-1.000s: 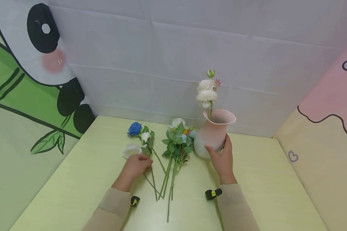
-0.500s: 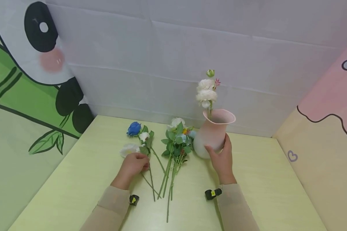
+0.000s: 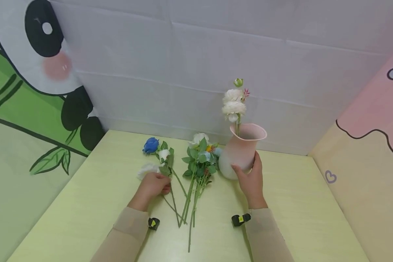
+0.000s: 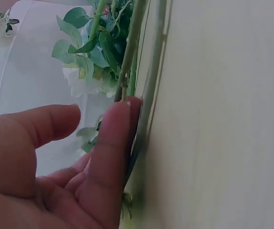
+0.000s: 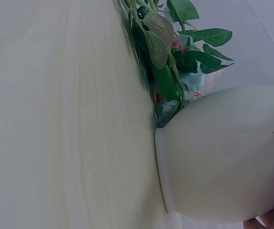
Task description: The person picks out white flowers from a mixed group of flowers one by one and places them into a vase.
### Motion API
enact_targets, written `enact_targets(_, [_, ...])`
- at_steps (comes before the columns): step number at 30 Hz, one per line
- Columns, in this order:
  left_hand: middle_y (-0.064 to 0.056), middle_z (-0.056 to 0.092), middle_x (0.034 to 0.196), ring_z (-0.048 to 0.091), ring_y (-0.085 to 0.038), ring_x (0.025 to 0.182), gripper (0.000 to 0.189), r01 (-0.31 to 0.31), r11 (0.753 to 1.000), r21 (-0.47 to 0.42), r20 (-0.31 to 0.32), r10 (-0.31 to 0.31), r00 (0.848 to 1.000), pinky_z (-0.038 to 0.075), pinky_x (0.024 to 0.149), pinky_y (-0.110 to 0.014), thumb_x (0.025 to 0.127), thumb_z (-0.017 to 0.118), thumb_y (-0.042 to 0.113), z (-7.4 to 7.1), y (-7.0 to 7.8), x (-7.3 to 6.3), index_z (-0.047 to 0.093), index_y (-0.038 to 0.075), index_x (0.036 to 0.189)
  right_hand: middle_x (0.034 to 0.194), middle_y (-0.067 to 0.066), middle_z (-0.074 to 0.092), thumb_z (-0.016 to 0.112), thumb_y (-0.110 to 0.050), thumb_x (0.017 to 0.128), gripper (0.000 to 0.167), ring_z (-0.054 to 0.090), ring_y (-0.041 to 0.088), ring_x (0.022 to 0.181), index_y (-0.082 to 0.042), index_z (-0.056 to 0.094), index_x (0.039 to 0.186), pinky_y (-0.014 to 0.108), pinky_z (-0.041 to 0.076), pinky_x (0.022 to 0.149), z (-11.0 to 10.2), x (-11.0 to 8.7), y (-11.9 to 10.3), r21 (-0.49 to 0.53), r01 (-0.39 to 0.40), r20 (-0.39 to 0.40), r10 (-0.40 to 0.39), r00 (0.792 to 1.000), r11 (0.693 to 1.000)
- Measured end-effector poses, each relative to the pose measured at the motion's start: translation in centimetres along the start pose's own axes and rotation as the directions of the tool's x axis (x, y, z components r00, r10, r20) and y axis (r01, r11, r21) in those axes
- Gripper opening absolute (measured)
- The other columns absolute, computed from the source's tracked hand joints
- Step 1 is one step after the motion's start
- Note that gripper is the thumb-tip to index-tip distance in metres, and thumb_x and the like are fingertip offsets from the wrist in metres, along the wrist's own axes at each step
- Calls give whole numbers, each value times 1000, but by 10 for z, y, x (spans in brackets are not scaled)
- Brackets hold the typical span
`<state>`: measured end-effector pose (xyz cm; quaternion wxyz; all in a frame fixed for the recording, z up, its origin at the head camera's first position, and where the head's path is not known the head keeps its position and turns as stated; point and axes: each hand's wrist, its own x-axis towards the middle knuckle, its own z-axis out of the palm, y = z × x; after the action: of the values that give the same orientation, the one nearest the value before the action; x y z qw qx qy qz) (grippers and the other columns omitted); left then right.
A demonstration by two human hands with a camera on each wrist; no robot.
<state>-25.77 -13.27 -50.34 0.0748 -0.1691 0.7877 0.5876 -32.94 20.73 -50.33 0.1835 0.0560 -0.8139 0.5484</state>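
Stem (image 4: 131, 47), thin and green, among loose flowers (image 3: 163, 155) left of leafy bunch (image 3: 201, 163): apparently being singled out by left hand (image 3: 155, 184), thumb spread from fingers, fingertips alongside, nothing pinched. Probably called for next: closing thumb onto stem, lifting clear of crossing neighbours. Vase (image 3: 237, 156), smooth, round-bellied, flared pink rim, base on table (image 3: 291, 207), steadied in curled right hand (image 3: 251, 178). Inside by stem: ruffled white flowers (image 3: 234, 103).

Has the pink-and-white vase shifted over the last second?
No visible shift: the vase sits at the same spot against the back edge of the table, the right hand gripping its side.
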Motion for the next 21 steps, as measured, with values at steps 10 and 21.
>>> enact_targets(10, [-15, 69, 75, 67, -16, 60, 18, -19, 1000, -18, -15, 19, 1000, 60, 60, -28, 93, 72, 3, 11, -5, 6, 70, -10, 104, 159, 15, 36, 83, -41, 88, 100, 39, 32, 143, -10, 24, 162, 54, 33, 117, 0, 0, 0, 7, -7, 4, 7, 1000, 1000])
enact_targets(21, [-8, 65, 62, 62, -17, 53, 14, -56, 992, 112, -57, 63, 996, 51, 55, -27, 91, 69, 9, 18, -5, 2, 72, 3, 79, 160, 14, 34, 83, -46, 87, 103, 37, 32, 144, -11, 22, 163, 55, 32, 117, 0, 0, 2, 9, -11, 13, 11, 1000, 1000])
